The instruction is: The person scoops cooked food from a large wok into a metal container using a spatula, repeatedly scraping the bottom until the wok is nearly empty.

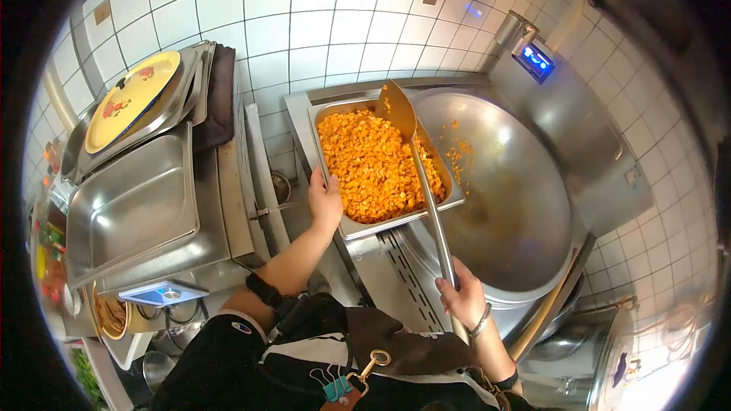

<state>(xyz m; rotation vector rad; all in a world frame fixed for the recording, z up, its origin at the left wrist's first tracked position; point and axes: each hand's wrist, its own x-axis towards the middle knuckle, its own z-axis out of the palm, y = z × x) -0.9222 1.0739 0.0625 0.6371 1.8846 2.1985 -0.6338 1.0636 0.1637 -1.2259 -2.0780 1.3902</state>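
A steel tray [350,231] full of small orange food pieces [373,164] rests at the left edge of a large wok [518,190]. My left hand [326,202] is closed on the tray's left rim. In my right hand [462,295] is the long handle of a metal spatula [428,202], whose broad blade lies over the food at the tray's far end. A few orange bits cling to the wok's left inner wall, and a little liquid shows at its bottom.
An empty steel tray [137,205] lies on the left counter, with a yellow patterned plate [133,99] on stacked trays behind it. A lit blue display [535,62] is at the back right. A bowl of food [111,312] stands at the lower left.
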